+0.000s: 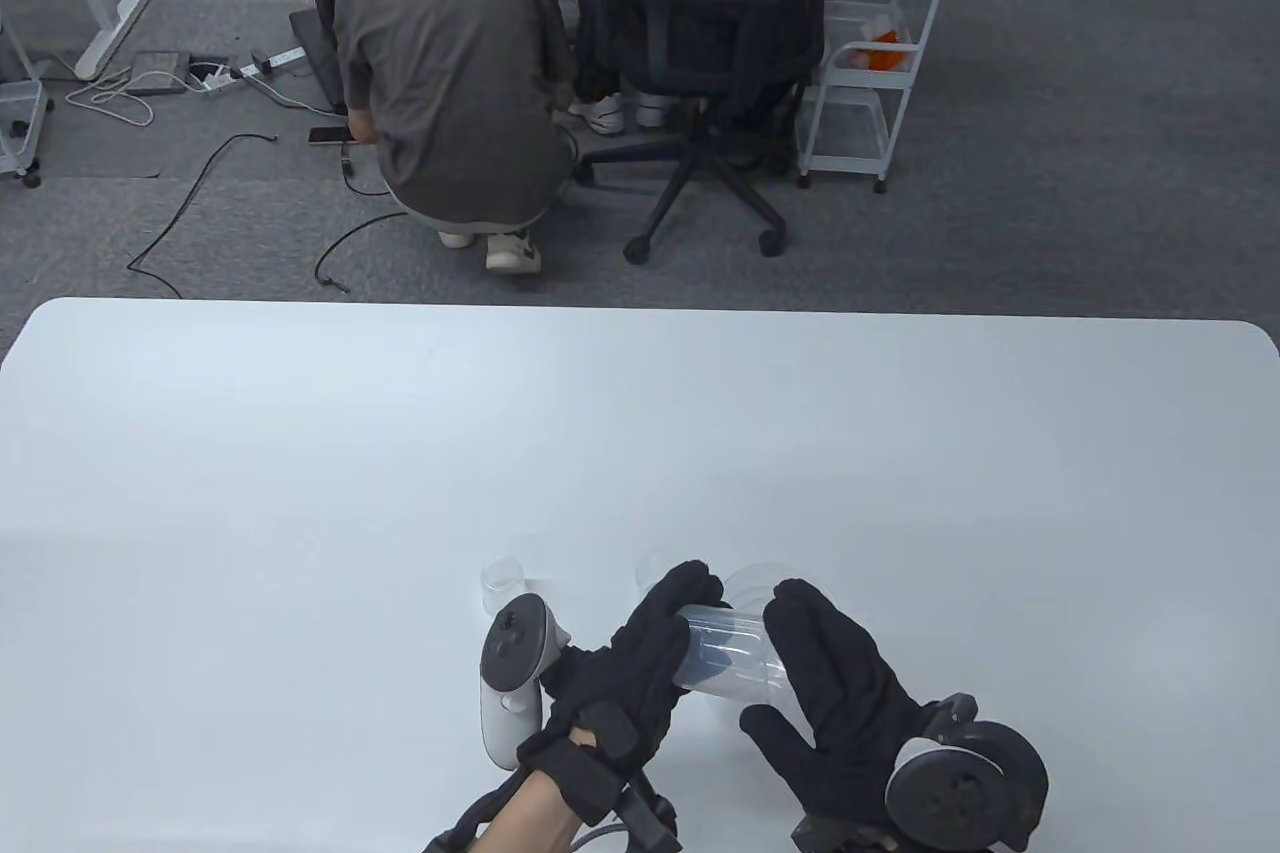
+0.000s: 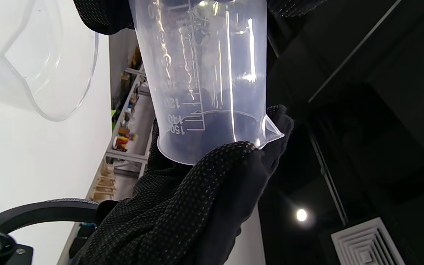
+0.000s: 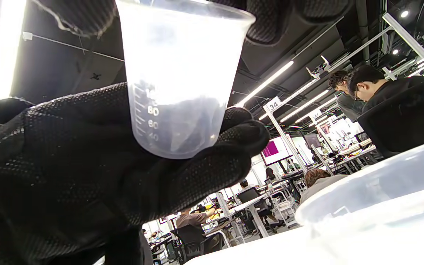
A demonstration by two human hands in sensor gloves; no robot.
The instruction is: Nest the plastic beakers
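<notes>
Table view: the left hand (image 1: pixel 640 663) and the right hand (image 1: pixel 830 683) both grasp one clear graduated beaker (image 1: pixel 728 658), held on its side above the white table (image 1: pixel 300 493) near its front edge. The left hand wraps the beaker's left end; the right hand covers its right end. A small beaker (image 1: pixel 500 585) stands on the table just left of the held beaker. Further clear beakers (image 1: pixel 745 581) sit just behind it, their number unclear.

Left wrist view: the held beaker (image 2: pixel 204 81) shows its rim, spout and printed scale. Gloved fingers (image 2: pixel 212 176) close around the rim. A second clear beaker (image 2: pixel 42 73) lies to its left.

Right wrist view: the left hand (image 3: pixel 87 158) grips the base of the beaker (image 3: pixel 179 84). A clear rim (image 3: pixel 374 198) lies lower right of it.
</notes>
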